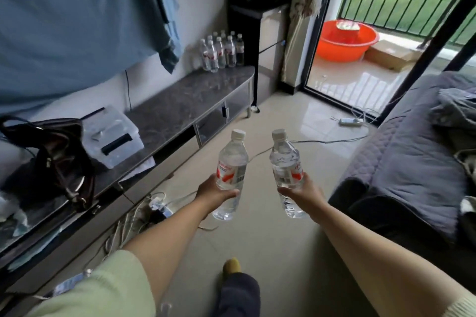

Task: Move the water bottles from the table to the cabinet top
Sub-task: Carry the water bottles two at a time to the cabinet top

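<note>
Left hand (215, 192) is gripping one bottle (231, 175), right hand (302, 192) another bottle (287, 174); both upright, carried over the floor; cabinet top (180, 105) is lying ahead-left, nearer the left hand; bottle cluster (222, 50) is standing at its far end.
</note>
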The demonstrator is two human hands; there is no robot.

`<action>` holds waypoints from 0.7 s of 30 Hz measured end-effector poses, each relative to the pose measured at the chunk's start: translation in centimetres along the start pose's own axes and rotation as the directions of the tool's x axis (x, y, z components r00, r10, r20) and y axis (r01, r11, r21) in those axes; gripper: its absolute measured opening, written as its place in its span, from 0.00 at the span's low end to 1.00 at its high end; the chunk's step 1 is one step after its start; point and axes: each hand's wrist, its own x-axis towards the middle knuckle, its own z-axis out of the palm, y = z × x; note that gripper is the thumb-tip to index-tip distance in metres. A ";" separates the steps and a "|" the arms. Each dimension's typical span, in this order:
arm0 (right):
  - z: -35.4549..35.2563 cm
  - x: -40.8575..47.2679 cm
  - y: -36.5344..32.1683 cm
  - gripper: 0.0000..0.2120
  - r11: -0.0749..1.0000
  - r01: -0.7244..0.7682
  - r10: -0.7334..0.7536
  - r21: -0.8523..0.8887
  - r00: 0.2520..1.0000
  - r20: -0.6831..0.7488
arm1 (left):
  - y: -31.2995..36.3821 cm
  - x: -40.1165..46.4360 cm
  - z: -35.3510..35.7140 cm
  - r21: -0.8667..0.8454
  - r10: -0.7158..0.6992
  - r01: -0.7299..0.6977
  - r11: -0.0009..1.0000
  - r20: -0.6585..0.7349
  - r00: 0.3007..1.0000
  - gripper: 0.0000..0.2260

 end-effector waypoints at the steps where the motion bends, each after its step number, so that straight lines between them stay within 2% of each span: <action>1: -0.2 1.3 -0.5 0.28 1.000 0.005 -0.005 0.000 1.000 -0.011 | 0.7 1.6 -0.2 0.007 0.006 -0.006 1.000 0.001 1.000 0.22; 7: -2.5 11.4 -4.9 0.25 1.000 0.006 -0.004 0.028 0.997 -0.078 | 6.5 13.1 -1.3 0.057 0.070 -0.078 0.995 0.126 0.990 0.24; 10: -2.8 16.2 -7.1 0.25 0.998 -0.011 0.019 0.067 0.993 -0.120 | 9.0 18.6 -2.6 0.053 0.067 -0.073 0.996 0.111 0.992 0.25; 16: -3.2 23.4 -7.9 0.25 0.994 -0.062 0.070 0.093 0.994 -0.087 | 11.4 26.9 -2.1 0.036 0.018 -0.023 0.999 0.133 0.991 0.23; 21: -5.4 33.6 -9.2 0.25 0.996 -0.054 0.057 0.072 0.997 -0.049 | 15.5 36.2 -1.1 0.034 -0.007 0.002 0.999 0.130 0.991 0.23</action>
